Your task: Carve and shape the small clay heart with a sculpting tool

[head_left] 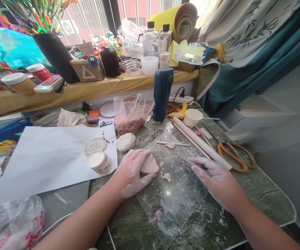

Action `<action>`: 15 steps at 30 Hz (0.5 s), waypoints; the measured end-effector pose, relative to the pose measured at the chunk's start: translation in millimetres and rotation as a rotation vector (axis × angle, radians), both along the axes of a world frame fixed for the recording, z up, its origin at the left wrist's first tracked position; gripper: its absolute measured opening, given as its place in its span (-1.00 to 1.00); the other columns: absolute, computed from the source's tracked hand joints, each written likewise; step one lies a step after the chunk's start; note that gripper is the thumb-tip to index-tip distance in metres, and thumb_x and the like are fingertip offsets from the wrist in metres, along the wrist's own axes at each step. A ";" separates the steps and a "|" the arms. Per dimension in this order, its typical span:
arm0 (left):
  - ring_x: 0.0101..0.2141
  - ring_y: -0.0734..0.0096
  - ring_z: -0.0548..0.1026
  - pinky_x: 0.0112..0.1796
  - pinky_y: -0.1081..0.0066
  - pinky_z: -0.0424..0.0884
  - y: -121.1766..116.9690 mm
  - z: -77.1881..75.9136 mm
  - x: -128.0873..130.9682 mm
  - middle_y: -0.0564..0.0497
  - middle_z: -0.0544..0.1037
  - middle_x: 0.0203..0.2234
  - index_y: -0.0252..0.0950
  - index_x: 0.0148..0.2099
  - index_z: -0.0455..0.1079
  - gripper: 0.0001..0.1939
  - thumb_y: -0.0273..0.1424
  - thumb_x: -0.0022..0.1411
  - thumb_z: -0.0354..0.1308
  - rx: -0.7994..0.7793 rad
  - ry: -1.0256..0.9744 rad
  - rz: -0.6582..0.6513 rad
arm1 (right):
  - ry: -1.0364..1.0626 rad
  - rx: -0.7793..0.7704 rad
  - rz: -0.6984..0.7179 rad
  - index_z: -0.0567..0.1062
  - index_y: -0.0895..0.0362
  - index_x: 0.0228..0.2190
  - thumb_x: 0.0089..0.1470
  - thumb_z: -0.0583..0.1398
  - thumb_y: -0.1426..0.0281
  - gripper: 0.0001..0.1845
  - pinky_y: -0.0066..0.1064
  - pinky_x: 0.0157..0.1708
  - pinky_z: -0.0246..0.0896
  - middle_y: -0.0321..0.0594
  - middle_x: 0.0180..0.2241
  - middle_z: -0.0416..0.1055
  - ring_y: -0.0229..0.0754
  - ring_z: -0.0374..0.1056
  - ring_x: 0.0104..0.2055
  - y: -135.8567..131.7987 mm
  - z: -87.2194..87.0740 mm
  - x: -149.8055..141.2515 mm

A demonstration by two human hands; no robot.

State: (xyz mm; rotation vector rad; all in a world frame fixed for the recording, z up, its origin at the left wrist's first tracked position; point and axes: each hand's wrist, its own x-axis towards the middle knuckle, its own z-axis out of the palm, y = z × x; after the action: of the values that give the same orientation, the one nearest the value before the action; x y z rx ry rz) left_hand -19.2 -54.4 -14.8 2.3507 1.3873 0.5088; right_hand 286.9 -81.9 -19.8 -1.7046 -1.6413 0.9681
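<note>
My left hand (135, 172), dusted white, curls around a flat, pale slab of clay (150, 164) on the table, thumb on the near side and fingers across its far edge. A thin modelling tool (185, 159) is gripped in my right hand (209, 173), its tip pointing left towards the slab, apart from it. Between the hands lie crumbs and scraps of clay (166, 177) on a clear plastic sheet (178, 208) smeared with white powder. Just beyond my left hand rests a rounded lump of clay (126, 142). A thin pointed stick (173, 143) lies farther back.
At right lie a white rolling pin (199, 142), orange-handled scissors (233, 158) and a paper cup (193, 117). A dark blue bottle (162, 95) stands behind, beside a bag of reddish clay (131, 118). A white tub (100, 162) sits on white paper (53, 152) at left.
</note>
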 end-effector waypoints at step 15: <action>0.20 -0.01 0.34 0.21 -0.04 0.32 2.1 3.9 -2.3 -0.16 0.39 0.21 -0.17 0.34 0.17 -0.28 -0.33 0.19 0.34 -0.040 -0.055 -0.085 | -0.070 0.205 0.698 0.61 -0.02 -0.02 0.27 0.18 0.41 -0.70 -0.08 0.15 0.33 -0.17 -0.01 0.60 0.00 0.44 0.11 82.2 9.6 -16.3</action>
State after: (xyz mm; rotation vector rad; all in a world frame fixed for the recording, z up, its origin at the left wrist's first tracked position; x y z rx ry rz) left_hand -21.5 -52.3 -10.9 2.3350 1.2560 0.5126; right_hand 270.6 0.3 -10.2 -1.0407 -2.3580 0.9944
